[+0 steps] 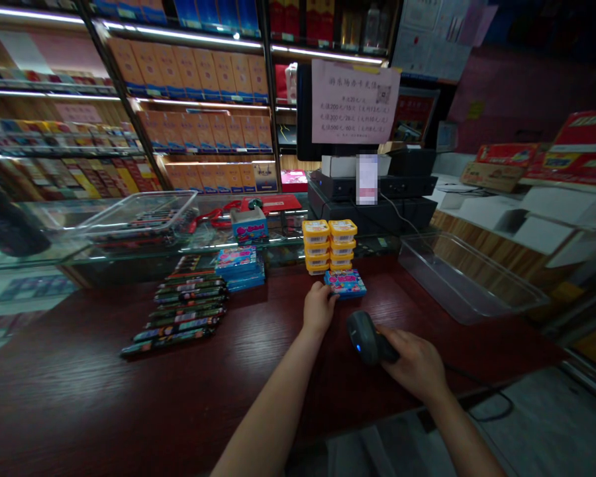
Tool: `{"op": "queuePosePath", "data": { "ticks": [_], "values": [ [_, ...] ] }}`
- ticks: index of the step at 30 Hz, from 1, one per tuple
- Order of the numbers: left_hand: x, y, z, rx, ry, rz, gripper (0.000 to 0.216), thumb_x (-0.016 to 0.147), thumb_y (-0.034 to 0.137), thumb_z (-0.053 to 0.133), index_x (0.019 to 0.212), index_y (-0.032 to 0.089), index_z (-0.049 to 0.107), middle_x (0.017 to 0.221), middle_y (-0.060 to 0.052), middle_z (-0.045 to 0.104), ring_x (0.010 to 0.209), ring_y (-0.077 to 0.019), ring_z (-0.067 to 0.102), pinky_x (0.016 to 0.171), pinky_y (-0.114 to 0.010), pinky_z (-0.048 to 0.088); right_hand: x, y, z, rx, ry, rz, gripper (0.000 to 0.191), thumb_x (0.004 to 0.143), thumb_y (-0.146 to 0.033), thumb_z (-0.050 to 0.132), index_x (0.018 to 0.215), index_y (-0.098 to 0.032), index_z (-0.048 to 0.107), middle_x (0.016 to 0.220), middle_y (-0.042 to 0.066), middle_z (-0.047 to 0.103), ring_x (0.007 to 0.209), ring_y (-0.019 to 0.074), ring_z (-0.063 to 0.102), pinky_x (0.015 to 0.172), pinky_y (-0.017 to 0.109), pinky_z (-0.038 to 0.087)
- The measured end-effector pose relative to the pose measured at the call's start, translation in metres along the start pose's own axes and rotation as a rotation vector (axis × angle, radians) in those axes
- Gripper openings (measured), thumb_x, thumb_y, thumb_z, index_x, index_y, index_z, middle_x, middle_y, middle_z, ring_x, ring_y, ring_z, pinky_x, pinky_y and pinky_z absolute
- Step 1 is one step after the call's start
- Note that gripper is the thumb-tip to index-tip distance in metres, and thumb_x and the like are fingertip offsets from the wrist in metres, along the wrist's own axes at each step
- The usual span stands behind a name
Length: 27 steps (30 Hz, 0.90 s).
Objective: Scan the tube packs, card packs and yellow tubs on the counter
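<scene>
My left hand (320, 307) is closed on the left end of a small blue printed box (348, 283), which lies flat on the dark wooden table (258, 391). In my right hand (420, 361) is a black barcode scanner (365, 336) with a small blue light, held above the table and just nearer to me than the box. Behind the box stand two stacks of yellow tubs with white labels (316, 248). Farther left sits a stack of similar blue boxes (239, 268), beside a row of dark printed pens or sticks (183, 308).
A clear plastic bin (469, 278) stands at the right. On the glass counter (278, 248) are a tray of pens (144, 215) and an open blue carton (249, 226). Behind the tubs stands a screen with a paper sign (355, 103). A black cable (496, 397) hangs over the right edge.
</scene>
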<state>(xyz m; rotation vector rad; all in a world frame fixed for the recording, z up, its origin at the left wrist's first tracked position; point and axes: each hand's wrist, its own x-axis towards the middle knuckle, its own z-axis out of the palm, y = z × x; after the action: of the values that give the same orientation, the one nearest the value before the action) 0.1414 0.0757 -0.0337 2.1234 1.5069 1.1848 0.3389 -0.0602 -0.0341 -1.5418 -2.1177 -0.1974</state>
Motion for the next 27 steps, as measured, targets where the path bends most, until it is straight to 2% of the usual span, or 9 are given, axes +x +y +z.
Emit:
{"op": "queuePosePath", "data": {
  "ticks": [10, 15, 18, 20, 22, 25, 27],
  "values": [
    [0.0, 0.002, 0.0, 0.072, -0.012, 0.001, 0.007, 0.079, 0.019, 0.064, 0.076, 0.018, 0.058, 0.081, -0.001, 0.053, 0.075, -0.0134, 0.052, 0.067, -0.023, 0.039, 0.0, 0.0, 0.001, -0.037, 0.001, -0.006, 0.042, 0.075, -0.017, 0.055, 0.117, -0.022, 0.057, 0.1, 0.003, 0.071, 0.086, 0.0182, 0.067, 0.073, 0.027, 0.049],
    [-0.001, 0.0, -0.009, 0.094, -0.026, 0.044, 0.007, 0.081, 0.025, 0.061, 0.086, 0.02, 0.063, 0.085, -0.002, 0.057, 0.077, -0.0141, 0.054, 0.07, -0.024, 0.042, -0.001, 0.001, 0.001, -0.053, 0.001, -0.028, 0.042, 0.076, -0.018, 0.056, 0.118, -0.021, 0.057, 0.101, 0.003, 0.071, 0.086, 0.0186, 0.067, 0.073, 0.028, 0.049],
    [0.001, -0.001, -0.031, 0.207, 0.027, 0.061, 0.013, 0.085, 0.029, 0.056, 0.091, 0.021, 0.065, 0.088, -0.004, 0.059, 0.086, -0.0169, 0.055, 0.077, -0.027, 0.044, -0.003, 0.003, 0.003, -0.061, 0.017, -0.066, 0.041, 0.078, -0.018, 0.055, 0.118, -0.02, 0.057, 0.104, 0.004, 0.071, 0.087, 0.0188, 0.067, 0.074, 0.029, 0.05],
    [0.005, -0.002, -0.052, 0.324, 0.112, 0.024, 0.016, 0.086, 0.028, 0.053, 0.093, 0.022, 0.066, 0.093, -0.006, 0.06, 0.094, -0.0198, 0.054, 0.083, -0.031, 0.043, -0.004, 0.004, 0.004, -0.069, 0.031, -0.086, 0.039, 0.079, -0.018, 0.054, 0.118, -0.019, 0.057, 0.103, 0.004, 0.071, 0.088, 0.0188, 0.068, 0.074, 0.029, 0.051],
    [0.011, -0.007, -0.074, 0.448, 0.212, -0.041, 0.021, 0.085, 0.027, 0.052, 0.102, 0.023, 0.065, 0.107, -0.009, 0.059, 0.106, -0.0239, 0.051, 0.091, -0.036, 0.041, -0.005, 0.006, 0.006, -0.083, 0.046, -0.097, 0.038, 0.08, -0.019, 0.054, 0.117, -0.019, 0.057, 0.102, 0.004, 0.071, 0.087, 0.0189, 0.068, 0.073, 0.029, 0.051],
    [0.022, -0.021, -0.101, 0.596, 0.355, -0.176, 0.046, 0.079, 0.025, 0.059, 0.124, 0.021, 0.054, 0.133, -0.015, 0.046, 0.126, -0.0327, 0.037, 0.104, -0.048, 0.029, -0.007, 0.008, 0.009, -0.091, 0.06, -0.106, 0.036, 0.081, -0.02, 0.053, 0.117, -0.019, 0.058, 0.103, 0.004, 0.071, 0.086, 0.019, 0.068, 0.071, 0.028, 0.052],
    [0.027, -0.035, -0.114, 0.633, 0.41, -0.256, 0.06, 0.075, 0.025, 0.062, 0.132, 0.017, 0.045, 0.142, -0.02, 0.036, 0.134, -0.0384, 0.027, 0.107, -0.057, 0.02, -0.008, 0.009, 0.01, -0.085, 0.057, -0.105, 0.036, 0.081, -0.021, 0.052, 0.117, -0.02, 0.058, 0.104, 0.004, 0.071, 0.088, 0.0193, 0.068, 0.073, 0.029, 0.052]
  ]
}}
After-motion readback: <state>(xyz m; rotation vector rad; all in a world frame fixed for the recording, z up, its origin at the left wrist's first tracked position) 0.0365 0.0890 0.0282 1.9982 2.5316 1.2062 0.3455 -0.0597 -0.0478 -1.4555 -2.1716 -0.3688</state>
